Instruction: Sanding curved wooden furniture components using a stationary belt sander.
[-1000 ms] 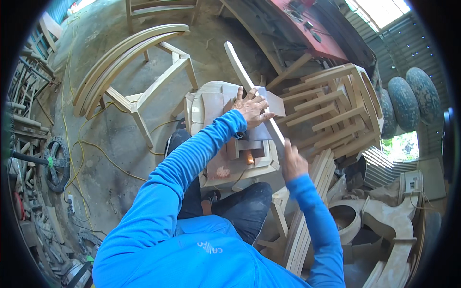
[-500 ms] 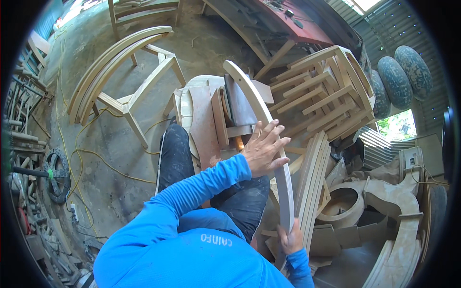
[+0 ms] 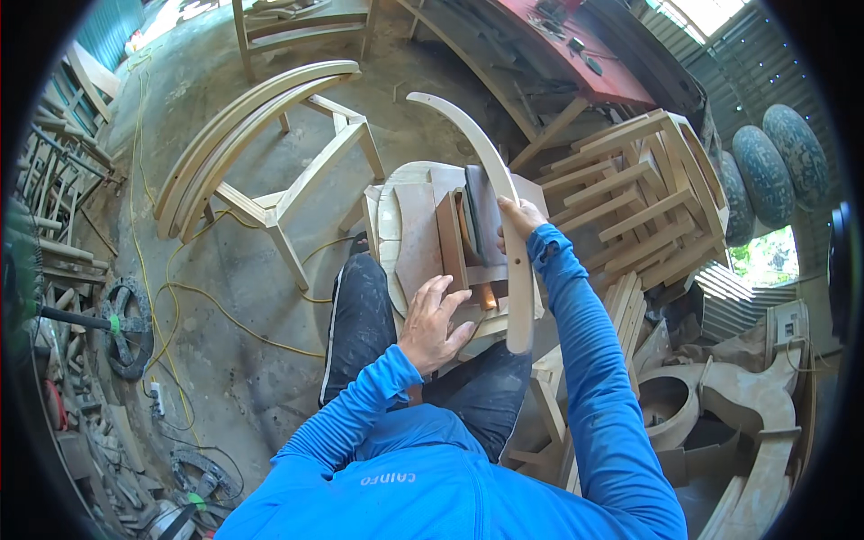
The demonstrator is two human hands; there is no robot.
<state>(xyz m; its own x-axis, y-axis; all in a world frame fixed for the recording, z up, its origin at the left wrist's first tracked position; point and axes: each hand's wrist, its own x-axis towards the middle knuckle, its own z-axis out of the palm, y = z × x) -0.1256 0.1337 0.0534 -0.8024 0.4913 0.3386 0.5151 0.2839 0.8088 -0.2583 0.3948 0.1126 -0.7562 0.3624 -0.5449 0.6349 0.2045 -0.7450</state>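
My right hand point(image 3: 520, 219) is closed around the middle of a curved, pale wooden slat point(image 3: 519, 301). One end of the slat arcs away to the far left; the blunt end hangs over my right thigh. Off the slat, my left hand point(image 3: 434, 328) hovers above my lap with fingers spread, holding nothing. Just beyond it is a low work stand point(image 3: 389, 229) with a pale rounded top. On the stand are a brown board point(image 3: 413, 234) and an upright dark flat-faced block point(image 3: 484, 211). A small orange cylindrical part point(image 3: 487, 296) shows below the block.
At the left stands a wooden frame point(image 3: 315, 171) with curved slats point(image 3: 256, 112) resting on it. To the right are a stack of wooden frames point(image 3: 643, 193), straight strips point(image 3: 625, 310) and carved pieces point(image 3: 751, 387). A yellow cord point(image 3: 238, 322) crosses the floor.
The slat has moved away from my body. My right hand has gone from its near end to its middle, and my left hand has come off it, moving left and nearer.
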